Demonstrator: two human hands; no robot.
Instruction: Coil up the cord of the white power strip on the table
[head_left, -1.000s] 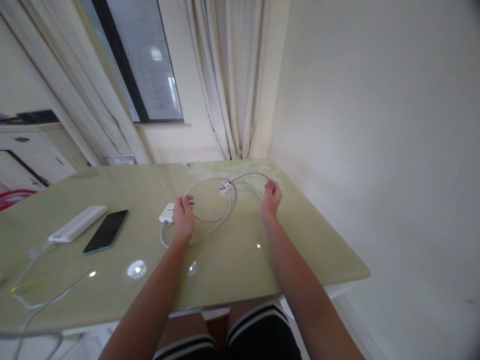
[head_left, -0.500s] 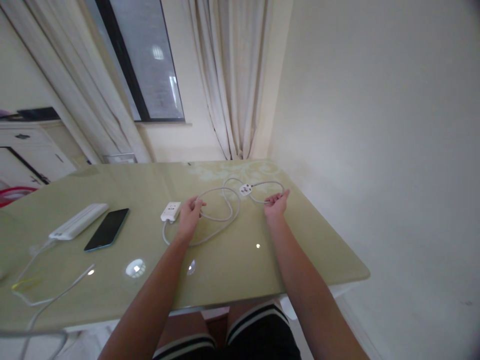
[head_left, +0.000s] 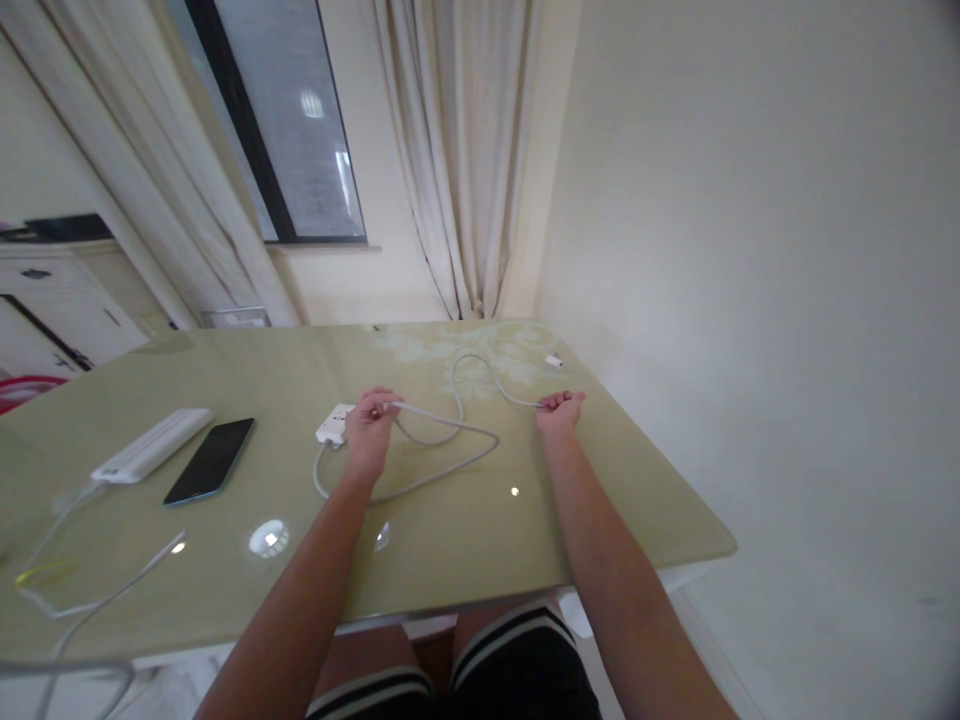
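Your left hand [head_left: 369,420], beside the white socket block [head_left: 332,426], pinches the pale cable [head_left: 497,439]; your right hand [head_left: 560,408], well right of that block, curls closed on it. The cable loops over the desk [head_left: 457,560], mostly right of the block.

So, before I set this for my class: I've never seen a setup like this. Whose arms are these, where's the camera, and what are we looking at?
There is no machine here: these are a person's own bare arms, seen by a camera worn on that person's head, looking forward and down. The left hand and right hand each hold part of a looping pale cable. On the greenish table, a white socket block shows beside the left hand; further left lie a phone and a long white device.
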